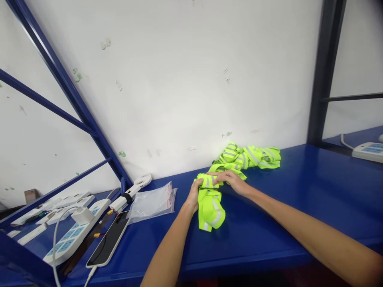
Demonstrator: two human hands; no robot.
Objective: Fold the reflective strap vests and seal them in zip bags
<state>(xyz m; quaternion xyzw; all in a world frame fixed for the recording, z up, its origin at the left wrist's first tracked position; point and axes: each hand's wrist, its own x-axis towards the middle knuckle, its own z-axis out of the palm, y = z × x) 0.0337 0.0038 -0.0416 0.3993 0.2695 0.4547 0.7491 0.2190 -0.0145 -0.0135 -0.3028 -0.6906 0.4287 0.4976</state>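
Together, left hand (193,197) gripping reflective strap (211,210), right hand (231,180) flat, pressing its fold.

Single head-worn view, looking forward and down across the blue bench (299,207) toward the white wall (185,79) behind it. Close range: both forearms enter from the bottom edge. The frame tilts, with shelf posts leaning.

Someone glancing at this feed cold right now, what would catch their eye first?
The neon-yellow reflective band at mid-shelf, gripped by the left hand, the right hand flat across its top. Just behind it, a pile of matching bands lies against the white wall. Left of them on the blue shelf lie clear bags and a phone.
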